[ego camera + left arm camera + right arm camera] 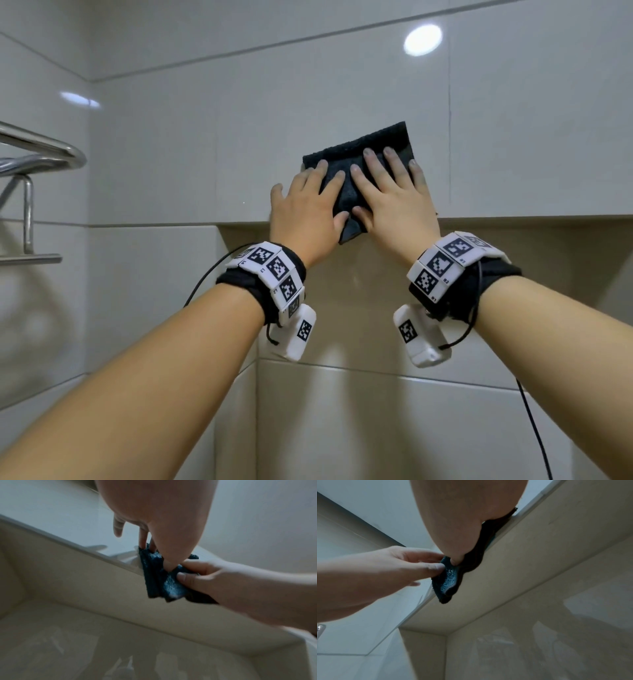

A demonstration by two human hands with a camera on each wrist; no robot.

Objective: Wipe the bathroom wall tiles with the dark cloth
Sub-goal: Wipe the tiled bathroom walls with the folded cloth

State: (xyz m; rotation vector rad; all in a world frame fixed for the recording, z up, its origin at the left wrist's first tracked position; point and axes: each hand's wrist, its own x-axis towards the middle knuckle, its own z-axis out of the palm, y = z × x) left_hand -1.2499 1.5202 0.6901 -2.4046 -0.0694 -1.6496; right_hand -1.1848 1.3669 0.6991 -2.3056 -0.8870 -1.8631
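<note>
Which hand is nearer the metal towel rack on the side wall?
Left. The left hand presses the dark cloth's left part, on the side toward the towel rack; the right hand lies beyond it.

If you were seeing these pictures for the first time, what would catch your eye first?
The dark cloth in the middle of the head view, pressed against the pale wall tiles just above a recessed niche. Both hands lie on it with fingers spread, thumbs meeting at its lower edge. At far left, a shiny metal rack juts from the wall.
</note>
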